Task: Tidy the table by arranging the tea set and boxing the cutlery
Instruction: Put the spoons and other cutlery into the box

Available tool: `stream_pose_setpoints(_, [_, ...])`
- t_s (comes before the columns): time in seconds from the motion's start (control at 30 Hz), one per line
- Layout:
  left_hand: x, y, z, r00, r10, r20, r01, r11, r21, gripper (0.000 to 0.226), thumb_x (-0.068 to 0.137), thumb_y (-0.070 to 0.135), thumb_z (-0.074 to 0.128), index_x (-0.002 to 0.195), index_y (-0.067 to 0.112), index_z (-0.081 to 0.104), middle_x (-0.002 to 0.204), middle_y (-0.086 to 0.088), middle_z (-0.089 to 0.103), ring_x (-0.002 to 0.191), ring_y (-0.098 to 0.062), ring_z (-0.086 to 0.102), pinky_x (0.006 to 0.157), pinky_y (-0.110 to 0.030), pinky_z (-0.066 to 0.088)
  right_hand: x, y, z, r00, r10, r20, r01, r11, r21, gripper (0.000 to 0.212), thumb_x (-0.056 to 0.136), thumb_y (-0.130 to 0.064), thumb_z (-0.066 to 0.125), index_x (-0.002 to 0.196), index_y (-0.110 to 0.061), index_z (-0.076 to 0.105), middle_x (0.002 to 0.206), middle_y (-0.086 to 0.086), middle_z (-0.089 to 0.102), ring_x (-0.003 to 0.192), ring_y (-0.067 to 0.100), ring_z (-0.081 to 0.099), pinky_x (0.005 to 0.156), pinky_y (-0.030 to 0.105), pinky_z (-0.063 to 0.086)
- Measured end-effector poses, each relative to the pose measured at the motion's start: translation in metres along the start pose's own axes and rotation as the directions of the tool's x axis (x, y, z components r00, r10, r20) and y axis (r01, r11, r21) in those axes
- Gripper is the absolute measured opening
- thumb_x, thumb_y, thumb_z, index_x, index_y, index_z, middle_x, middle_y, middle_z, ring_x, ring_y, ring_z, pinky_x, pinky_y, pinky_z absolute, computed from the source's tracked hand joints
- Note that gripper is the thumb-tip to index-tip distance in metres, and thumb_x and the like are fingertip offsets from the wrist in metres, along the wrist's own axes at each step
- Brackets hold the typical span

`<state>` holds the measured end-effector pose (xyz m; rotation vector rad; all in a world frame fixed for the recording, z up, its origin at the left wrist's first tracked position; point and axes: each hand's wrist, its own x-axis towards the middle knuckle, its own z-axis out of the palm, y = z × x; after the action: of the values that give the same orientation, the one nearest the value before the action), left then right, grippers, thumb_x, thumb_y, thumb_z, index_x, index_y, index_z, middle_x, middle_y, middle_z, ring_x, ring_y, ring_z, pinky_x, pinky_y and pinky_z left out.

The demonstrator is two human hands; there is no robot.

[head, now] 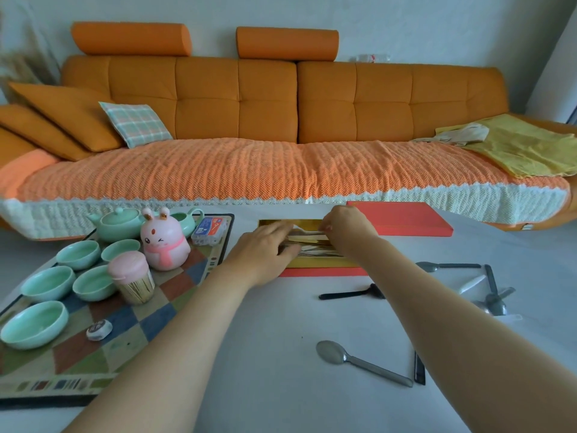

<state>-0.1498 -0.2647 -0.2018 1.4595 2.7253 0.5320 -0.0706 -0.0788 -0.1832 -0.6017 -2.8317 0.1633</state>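
Left hand: the left hand [265, 248] lies palm-down over the near-left part of the open red cardboard box with a gold-lined interior [321, 270]; its fingers cover the pieces inside, and whether they pinch anything I cannot tell.
Right hand: the right hand [343, 228] curls over the box's far-right side, fingertips drawn together on what looks like a pale strip or handle; what exactly is pinched is hidden.
Boxed cutlery: several pale and dark handles show between the hands, lying lengthwise inside the box.
Loose cutlery: a grey metal spoon [359, 362] lies near the front edge; a black-handled fork [351, 294] sits just right of the box; a cluster of dark spoons and a white piece [490, 289] lies farther right.
Box lid: the flat red lid [402, 218] rests behind the box, near the table's far edge.
Tea set: mint-green ceramic cups [79, 253] and a matching teapot [120, 226] stand on the checked mat [131, 332] at left.
Risk: pressing unevenly could tip the shallow box or spring pieces out; a sweeping right forearm could knock the fork.
Open room: the white table [249, 354] is bare between the arms; the left is crowded.
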Motion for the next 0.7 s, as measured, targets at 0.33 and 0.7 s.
stream_pose_setpoints(0.33, [0.002,0.005,0.0,1.0,0.025,-0.012,-0.024,0.998,0.058,0.059,0.099,0.056,0.031,0.151,0.027,0.032,0.16,0.006,0.025,0.147,-0.015,0.017,0.118,-0.041,0.016,-0.019,0.008,-0.012,0.991,-0.039,0.125,0.008,0.971,0.24,0.035,0.095,-0.011,0.045,0.117,-0.023,0.07,0.095,-0.004,0.066,0.061,0.007,0.055,0.051,0.014,0.039])
stream_pose_setpoints(0.7, [-0.021,0.057,0.004,0.878,0.346,-0.331,-0.35,0.935,0.048,0.006,0.089,0.021,0.059,0.085,0.023,0.063,0.084,0.009,0.058,0.08,-0.015,0.055,0.068,-0.028,0.044,-0.074,0.017,-0.044,0.978,-0.196,-0.072,0.209,0.915,0.344,0.033,0.081,-0.002,0.053,0.08,-0.026,0.075,0.071,-0.021,0.061,0.064,0.001,0.055,0.059,0.009,0.037])
